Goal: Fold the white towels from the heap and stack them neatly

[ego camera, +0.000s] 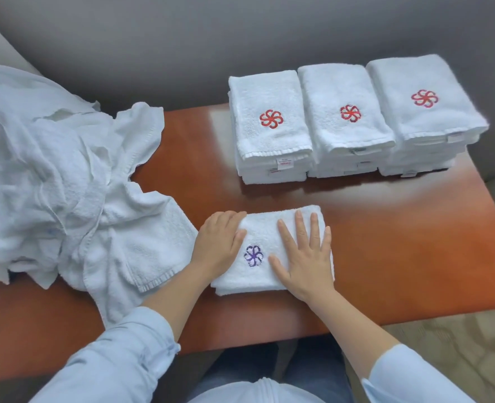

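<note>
A folded white towel (265, 228) with a purple flower emblem lies near the table's front edge. My left hand (218, 242) rests on its left edge, fingers straight and lying over the fold. My right hand (305, 257) presses flat on its right half with fingers spread. A loose heap of white towels (60, 175) covers the left of the table. Three stacks of folded towels with red emblems stand at the back right: left stack (269, 132), middle stack (345, 117), right stack (423, 103).
The reddish-brown wooden table (400, 228) shows bare surface to the right of the folded towel and between it and the stacks. A grey upholstered sofa (182, 48) lies behind the table. Patterned carpet (458, 338) is at the lower right.
</note>
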Motion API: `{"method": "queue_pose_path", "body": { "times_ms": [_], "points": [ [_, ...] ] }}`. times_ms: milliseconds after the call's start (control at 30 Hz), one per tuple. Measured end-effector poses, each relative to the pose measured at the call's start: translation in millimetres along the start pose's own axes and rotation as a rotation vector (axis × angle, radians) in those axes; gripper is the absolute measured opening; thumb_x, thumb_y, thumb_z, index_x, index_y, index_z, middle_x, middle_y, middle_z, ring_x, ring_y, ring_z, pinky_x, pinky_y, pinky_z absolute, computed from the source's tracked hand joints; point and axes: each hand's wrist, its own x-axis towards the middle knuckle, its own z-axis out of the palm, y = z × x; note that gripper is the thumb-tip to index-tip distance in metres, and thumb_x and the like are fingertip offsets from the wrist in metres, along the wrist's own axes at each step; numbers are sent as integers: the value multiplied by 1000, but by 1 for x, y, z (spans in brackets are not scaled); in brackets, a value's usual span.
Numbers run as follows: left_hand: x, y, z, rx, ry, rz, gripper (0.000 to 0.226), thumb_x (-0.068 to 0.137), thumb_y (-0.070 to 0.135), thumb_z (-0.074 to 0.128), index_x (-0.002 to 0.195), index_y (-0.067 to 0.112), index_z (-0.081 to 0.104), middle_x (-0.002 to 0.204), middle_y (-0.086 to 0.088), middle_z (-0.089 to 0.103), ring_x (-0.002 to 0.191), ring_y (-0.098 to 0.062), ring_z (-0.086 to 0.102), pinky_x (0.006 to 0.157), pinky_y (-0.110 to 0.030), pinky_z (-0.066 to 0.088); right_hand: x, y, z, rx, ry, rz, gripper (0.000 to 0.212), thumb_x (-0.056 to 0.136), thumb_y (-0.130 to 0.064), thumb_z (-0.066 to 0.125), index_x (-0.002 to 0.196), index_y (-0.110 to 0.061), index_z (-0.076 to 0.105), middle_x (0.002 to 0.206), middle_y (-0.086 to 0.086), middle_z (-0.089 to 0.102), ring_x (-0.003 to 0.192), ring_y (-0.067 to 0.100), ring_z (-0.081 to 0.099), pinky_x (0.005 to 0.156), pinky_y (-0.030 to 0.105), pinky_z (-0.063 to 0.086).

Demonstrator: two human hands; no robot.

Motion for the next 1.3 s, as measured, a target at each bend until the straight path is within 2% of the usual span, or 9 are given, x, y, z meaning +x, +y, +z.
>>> {"method": "queue_pose_path", "body": {
  "times_ms": [300,500,633,767,900,1000,1133,1233,1300],
  "points": [
    [-1,-10,13,-81,14,-38,55,102,44,21,146,21,45,144,2,47,131,-18,37,109,-34,30,4,10,4,60,99,-89,77,88,-59,42,156,-27,26,165,8,9,151,38,-2,118,63,2],
    [-15,9,10,126,-73,-129,60,101,51,27,154,23,30,137,-3,48,116,-24,45,101,-36,38,21,34,-25,61,-158,-221,84,80,-59,33,157,-37,7,165,-3,-13,147,23,-29,118,57,-11],
    [-23,34,4,218,-276,-200,68,97,63,29,156,38,8,129,0,43,105,-20,48,82,-33,44,34,52,-49,-62,-303,-295,89,80,-54,41,155,-41,-4,163,-9,-21,143,14,-35,117,54,-18],
    [-21,59,-1,-85,-518,-331,86,84,70,49,153,41,8,131,1,40,108,-22,56,77,-34,46,17,68,-58,-62,-187,-121,86,86,-52,51,157,-36,5,165,-3,-13,150,20,-21,119,50,-15],
    [-24,76,5,-376,-633,-282,89,78,61,63,150,35,19,140,11,50,117,-13,56,94,-42,51,-14,81,-53,220,-133,251,84,93,-48,56,158,-30,7,166,0,-5,152,24,-4,122,45,5],
    [-25,84,7,-498,-634,-263,86,79,59,65,146,52,11,130,20,53,100,-1,60,84,-32,56,-33,82,-52,634,-109,445,83,90,-29,64,157,-28,14,164,-2,9,148,23,18,114,44,30],
    [-18,89,5,-619,-603,-267,99,86,38,66,133,75,-13,138,10,36,105,-12,58,92,-34,53,-48,77,-54,1029,-34,591,68,85,-9,63,142,-36,35,143,-1,41,122,19,48,96,45,50],
    [-13,90,1,-674,-673,-266,98,93,9,57,139,67,-7,154,5,18,115,-14,50,95,-28,50,-60,80,-56,1216,-82,618,64,85,-3,62,131,-39,37,140,-4,43,110,13,54,79,31,52],
    [-12,91,-3,-711,-708,-302,98,91,-1,55,147,60,3,159,6,14,122,-17,49,99,-30,48,-65,81,-59,1297,-153,607,67,86,-1,61,133,-41,36,140,-5,43,116,14,52,84,35,52]
  ]
}}
